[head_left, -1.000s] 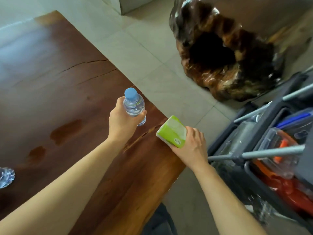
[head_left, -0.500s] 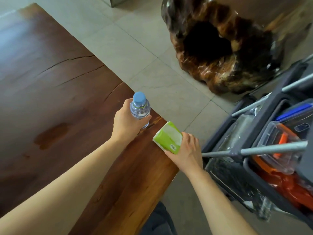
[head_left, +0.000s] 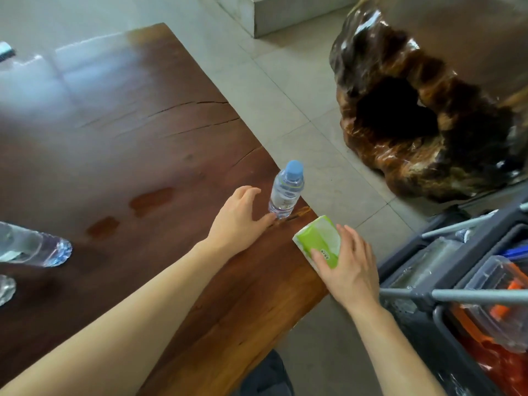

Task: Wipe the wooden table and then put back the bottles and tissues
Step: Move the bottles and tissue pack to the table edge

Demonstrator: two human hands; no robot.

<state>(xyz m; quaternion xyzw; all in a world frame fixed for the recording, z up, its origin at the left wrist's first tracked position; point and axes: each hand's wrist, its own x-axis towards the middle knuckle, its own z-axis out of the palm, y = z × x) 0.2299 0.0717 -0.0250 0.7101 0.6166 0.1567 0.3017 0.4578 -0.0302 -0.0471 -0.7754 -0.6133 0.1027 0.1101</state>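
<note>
A small water bottle with a blue cap stands upright near the right edge of the dark wooden table. My left hand is just left of it, fingers apart, thumb tip near the bottle's base, holding nothing. A green and white tissue pack sits at the table's right edge under my right hand, whose fingers grip it. Two more clear bottles, one lying on its side and one cut off by the frame, are at the far left of the table.
A grey cleaning cart with clear and orange containers stands on the right, close to the table's corner. A large glossy carved wood stump rests on the tiled floor behind. Damp patches mark the tabletop.
My left hand set the bottle down upright on the table and let go. My right hand lowered the tissue pack onto the table's edge. The view shifted, bringing the bottles at the left into sight.
</note>
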